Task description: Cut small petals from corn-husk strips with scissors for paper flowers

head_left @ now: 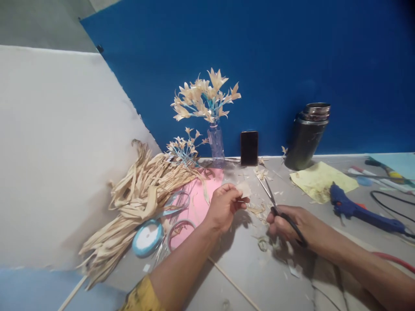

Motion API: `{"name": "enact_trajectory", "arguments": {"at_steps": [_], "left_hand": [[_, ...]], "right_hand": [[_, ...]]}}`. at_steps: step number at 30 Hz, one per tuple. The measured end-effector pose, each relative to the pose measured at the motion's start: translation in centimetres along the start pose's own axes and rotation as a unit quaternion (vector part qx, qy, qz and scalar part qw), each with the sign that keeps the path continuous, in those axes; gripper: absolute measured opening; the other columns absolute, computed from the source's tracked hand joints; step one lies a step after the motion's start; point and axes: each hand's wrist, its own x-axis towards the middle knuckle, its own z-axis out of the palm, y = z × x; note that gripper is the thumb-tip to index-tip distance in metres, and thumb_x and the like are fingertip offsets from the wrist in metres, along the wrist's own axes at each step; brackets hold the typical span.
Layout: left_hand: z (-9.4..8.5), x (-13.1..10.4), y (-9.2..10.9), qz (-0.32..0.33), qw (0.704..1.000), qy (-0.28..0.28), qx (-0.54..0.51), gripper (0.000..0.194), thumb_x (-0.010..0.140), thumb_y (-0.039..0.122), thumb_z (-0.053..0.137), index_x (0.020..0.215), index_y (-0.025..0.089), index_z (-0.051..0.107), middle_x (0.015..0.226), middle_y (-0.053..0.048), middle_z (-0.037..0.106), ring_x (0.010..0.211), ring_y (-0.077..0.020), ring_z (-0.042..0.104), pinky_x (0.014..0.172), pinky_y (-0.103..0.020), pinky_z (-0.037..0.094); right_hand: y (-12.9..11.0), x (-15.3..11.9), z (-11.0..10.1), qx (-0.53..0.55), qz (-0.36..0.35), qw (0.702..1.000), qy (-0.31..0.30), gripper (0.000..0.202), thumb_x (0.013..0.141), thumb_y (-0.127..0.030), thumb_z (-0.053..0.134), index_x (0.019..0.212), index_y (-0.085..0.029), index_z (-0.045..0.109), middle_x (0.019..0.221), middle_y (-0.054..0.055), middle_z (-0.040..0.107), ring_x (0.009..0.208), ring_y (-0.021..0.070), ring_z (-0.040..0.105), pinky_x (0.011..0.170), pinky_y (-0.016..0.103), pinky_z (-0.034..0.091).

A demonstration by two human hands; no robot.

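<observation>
My left hand (225,205) pinches a small pale piece of dried husk (244,188) between thumb and fingers, above the table. In my right hand (290,224) is a pair of scissors (270,194) with black handles, its blades a little apart and pointing up and away. The blades are to the right of the husk piece and do not touch it. Cut scraps (257,210) lie on the table between and below my hands. A large bundle of dried husks (142,203) lies to the left of my left hand.
Husk flowers (207,95) stand in a clear bottle (216,144) at the back, beside a phone (249,148). A dark flask (306,138) leans by the blue wall. On the right are yellow paper (320,179) and a blue glue gun (363,211); a ribbon roll (147,238) lies left.
</observation>
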Motion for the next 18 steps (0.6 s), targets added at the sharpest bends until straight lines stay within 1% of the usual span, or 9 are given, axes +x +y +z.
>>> {"name": "enact_trajectory", "arguments": {"at_steps": [4,5,8,11,15,18], "left_hand": [[0.9,-0.8,0.0,0.059,0.998,0.031,-0.004,0.022,0.064,0.02,0.072,0.065,0.016,0.051,0.061,0.004,0.054,0.064,-0.0156,0.067,0.056,-0.022,0.046],[1.2,-0.9,0.0,0.067,0.997,0.035,-0.006,0.021,0.065,0.02,0.072,0.065,0.017,0.051,0.06,0.004,0.054,0.064,-0.0159,0.068,0.057,-0.022,0.047],[1.6,-1.4,-0.1,0.07,0.997,0.027,-0.006,0.02,0.066,0.02,0.07,0.066,0.017,0.05,0.059,0.004,0.054,0.064,-0.0179,0.069,0.059,-0.024,0.048],[1.7,-1.6,-0.3,0.068,0.998,0.015,0.013,0.019,0.067,0.019,0.068,0.065,0.017,0.049,0.06,0.004,0.055,0.061,-0.0186,0.069,0.06,-0.027,0.05],[1.7,-1.7,-0.5,0.076,0.996,0.011,0.047,0.019,0.067,0.019,0.068,0.064,0.017,0.049,0.06,0.004,0.056,0.058,-0.0176,0.068,0.063,-0.028,0.051],[1.8,-1.8,-0.6,0.076,0.995,0.014,0.057,0.017,0.067,0.02,0.068,0.065,0.016,0.052,0.06,0.003,0.057,0.06,-0.0177,0.067,0.063,-0.029,0.052]], "right_hand": [[-1.0,-0.5,0.8,-0.042,0.02,0.998,0.04,0.024,0.083,-0.044,0.059,0.08,-0.02,0.06,0.068,-0.001,0.058,0.06,0.0147,0.05,0.054,0.025,0.039],[-1.2,-0.6,1.1,-0.042,0.023,0.998,0.04,0.024,0.083,-0.043,0.058,0.08,-0.02,0.059,0.068,-0.002,0.057,0.06,0.0144,0.049,0.054,0.025,0.038],[-1.2,-0.7,1.8,-0.023,0.017,1.0,0.002,0.03,0.083,-0.048,0.057,0.076,-0.019,0.057,0.066,-0.001,0.055,0.059,0.0139,0.047,0.053,0.025,0.037],[-0.8,-0.6,2.2,-0.012,0.007,0.999,-0.035,0.037,0.083,-0.053,0.057,0.071,-0.018,0.056,0.067,0.001,0.058,0.06,0.0143,0.049,0.054,0.025,0.036],[-0.5,-0.4,2.1,-0.008,0.024,0.999,-0.046,0.042,0.085,-0.056,0.055,0.066,-0.018,0.053,0.061,0.001,0.058,0.055,0.0123,0.046,0.051,0.024,0.034],[-0.4,-0.3,2.1,-0.02,0.029,0.999,-0.04,0.043,0.085,-0.054,0.055,0.062,-0.018,0.053,0.056,0.0,0.056,0.052,0.0112,0.044,0.05,0.023,0.033]]}}
